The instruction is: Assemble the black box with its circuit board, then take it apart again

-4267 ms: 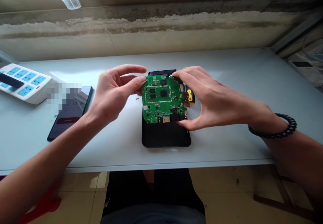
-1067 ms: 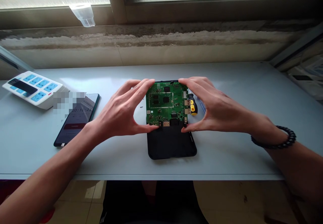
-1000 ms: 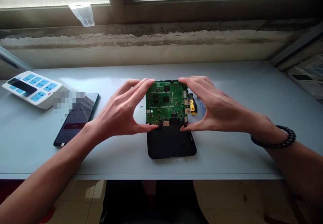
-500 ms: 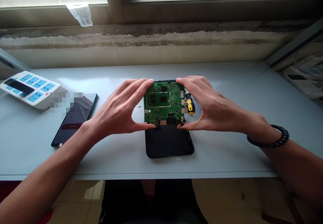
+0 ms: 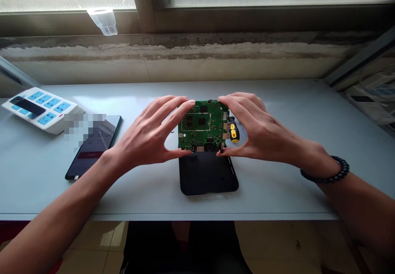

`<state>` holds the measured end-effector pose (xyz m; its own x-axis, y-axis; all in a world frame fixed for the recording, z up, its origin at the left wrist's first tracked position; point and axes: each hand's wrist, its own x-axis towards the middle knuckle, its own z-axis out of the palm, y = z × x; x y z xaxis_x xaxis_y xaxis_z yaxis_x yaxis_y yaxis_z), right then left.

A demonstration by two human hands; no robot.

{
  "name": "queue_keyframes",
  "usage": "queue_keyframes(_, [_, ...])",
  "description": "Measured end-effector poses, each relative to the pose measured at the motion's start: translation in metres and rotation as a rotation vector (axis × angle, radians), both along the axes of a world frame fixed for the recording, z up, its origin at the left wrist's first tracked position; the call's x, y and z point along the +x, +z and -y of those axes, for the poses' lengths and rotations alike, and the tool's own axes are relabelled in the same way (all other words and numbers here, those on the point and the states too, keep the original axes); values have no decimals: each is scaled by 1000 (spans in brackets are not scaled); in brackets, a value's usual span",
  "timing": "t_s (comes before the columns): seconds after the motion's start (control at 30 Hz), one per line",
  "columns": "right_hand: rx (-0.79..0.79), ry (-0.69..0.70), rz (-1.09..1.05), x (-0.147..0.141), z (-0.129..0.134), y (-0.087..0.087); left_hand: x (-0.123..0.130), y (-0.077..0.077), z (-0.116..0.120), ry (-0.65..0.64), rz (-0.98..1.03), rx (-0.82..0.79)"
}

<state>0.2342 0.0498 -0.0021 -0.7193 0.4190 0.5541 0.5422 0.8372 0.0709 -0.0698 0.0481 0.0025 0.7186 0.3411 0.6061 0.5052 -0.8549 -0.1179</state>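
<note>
A green circuit board [image 5: 200,128] is held between both hands above a black plastic case half [image 5: 208,175] lying on the table. My left hand [image 5: 154,130] grips the board's left side, fingers on the far edge and thumb on the near edge. On the right side my right hand [image 5: 253,126] holds it the same way, with a black bead bracelet at the wrist. Metal ports show along the board's right and near edges. Just beyond the board's right edge lies a black and yellow screwdriver handle [image 5: 233,131], partly hidden by my right hand.
A phone [image 5: 95,148] showing a timer lies on the table [image 5: 138,196], left of my left forearm. Farther left sits a white power strip [image 5: 43,109] with blue sockets. A clear plastic cup [image 5: 106,21] is at the window frame. White cables [image 5: 376,84] are at the far right.
The view has shifted slightly. Both hands still hold the board, whose far edge looks a little more covered by my left fingers; otherwise little differs.
</note>
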Motion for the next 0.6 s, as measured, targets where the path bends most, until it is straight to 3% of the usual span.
queue_keyframes(0.6, [-72,2,7,2,0,1,1,2,0,-27,32,-1])
